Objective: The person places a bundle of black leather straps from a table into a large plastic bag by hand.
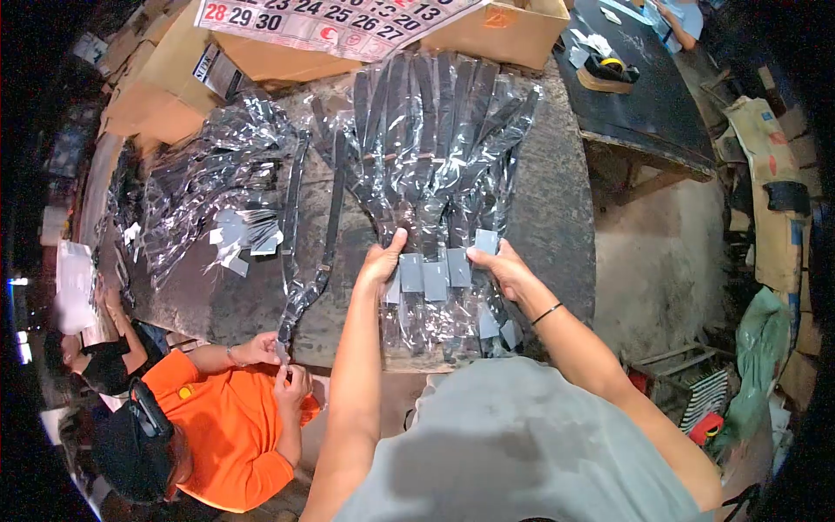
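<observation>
A fanned row of black straps in clear plastic sleeves [417,174] lies on the dark table in front of me, with grey cards [435,280] side by side across its near part. At the row's left edge, my left hand [379,261] is closed on the sleeves, thumb on top and the other fingers mostly hidden. My right hand [507,268] pinches a raised grey card [486,241] at the right edge. Below the cards, the sleeve ends hang near the table's front edge.
Left of the row lies another heap of sleeved straps [217,174] with grey cards. A person in an orange shirt [230,431] handles a strap there. Cardboard boxes [496,35] and a calendar sheet [330,26] stand behind. A second black table [639,96] is at right.
</observation>
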A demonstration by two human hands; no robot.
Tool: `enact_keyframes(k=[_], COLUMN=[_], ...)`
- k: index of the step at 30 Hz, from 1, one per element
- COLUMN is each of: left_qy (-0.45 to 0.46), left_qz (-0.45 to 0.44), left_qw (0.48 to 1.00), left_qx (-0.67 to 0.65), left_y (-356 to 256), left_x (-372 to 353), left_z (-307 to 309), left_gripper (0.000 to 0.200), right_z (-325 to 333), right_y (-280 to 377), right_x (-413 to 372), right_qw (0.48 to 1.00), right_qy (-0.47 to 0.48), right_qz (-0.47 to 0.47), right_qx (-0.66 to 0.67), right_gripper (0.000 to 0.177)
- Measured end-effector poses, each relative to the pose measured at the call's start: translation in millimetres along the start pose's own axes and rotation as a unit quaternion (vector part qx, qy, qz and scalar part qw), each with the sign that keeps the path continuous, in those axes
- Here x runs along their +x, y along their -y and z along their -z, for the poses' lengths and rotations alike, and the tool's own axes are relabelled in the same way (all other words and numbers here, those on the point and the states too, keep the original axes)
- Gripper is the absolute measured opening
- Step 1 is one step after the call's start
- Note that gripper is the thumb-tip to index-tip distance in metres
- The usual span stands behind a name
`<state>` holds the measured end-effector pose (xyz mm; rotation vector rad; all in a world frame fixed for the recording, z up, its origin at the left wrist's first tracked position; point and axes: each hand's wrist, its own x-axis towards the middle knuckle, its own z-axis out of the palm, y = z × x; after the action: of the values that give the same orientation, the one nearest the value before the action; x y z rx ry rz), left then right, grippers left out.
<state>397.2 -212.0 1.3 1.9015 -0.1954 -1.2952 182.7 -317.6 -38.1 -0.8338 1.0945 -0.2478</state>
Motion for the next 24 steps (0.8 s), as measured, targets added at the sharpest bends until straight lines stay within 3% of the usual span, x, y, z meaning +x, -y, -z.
enact_keyframes(k=[2,5,8,13,15,16,18,20,24], left_qy=[0.008,0.086,0.095,0.091,0.135,0.135,0.228,0.237,0.232], left_qz=[0.014,-0.042,-0.099,-0.067,0.012,0.007,0.035,0.04,0.065], left_qw=[1.0,0.995,0.99,0.991,0.972,0.971,0.935,0.934,0.963], left_qx=[0.012,0.034,0.024,-0.074,-0.194,-0.195,-0.268,-0.265,-0.123], left_y=[20.5,19.6,22.7,15.6,19.9,28.6,43.3,46.6,34.0], left_x=[28.1,24.8,20.4,5.6,7.4,15.7,32.0,38.9,35.6], left_z=[8.2,10.1,6.6,7.7,9.7,12.5,18.2,21.4,17.5], left_gripper=[0.08,0.065,0.063,0.074,0.067,0.067,0.061,0.057,0.056], right_z=[-1.7,1.2,-5.0,-7.4,-7.5,-9.0,-8.8,-5.2,-2.6], right_y=[3.7,0.3,5.0,3.3,1.4,2.1,1.2,-3.1,-2.6], right_x=[-4.5,1.8,-0.9,-2.4,-2.5,-3.9,-3.7,2.5,4.3], right_qw=[1.0,0.991,0.993,0.99,0.99,0.988,0.988,0.981,0.975], right_qy=[0.014,0.04,0.033,0.074,0.065,0.05,0.043,0.057,0.105], right_qz=[0.007,-0.035,-0.018,-0.005,-0.012,-0.025,-0.019,-0.055,-0.08], right_qx=[0.027,0.12,0.11,0.117,0.127,0.141,0.147,0.175,0.18], right_gripper=[0.057,0.04,0.039,0.035,0.035,0.035,0.035,0.031,0.035])
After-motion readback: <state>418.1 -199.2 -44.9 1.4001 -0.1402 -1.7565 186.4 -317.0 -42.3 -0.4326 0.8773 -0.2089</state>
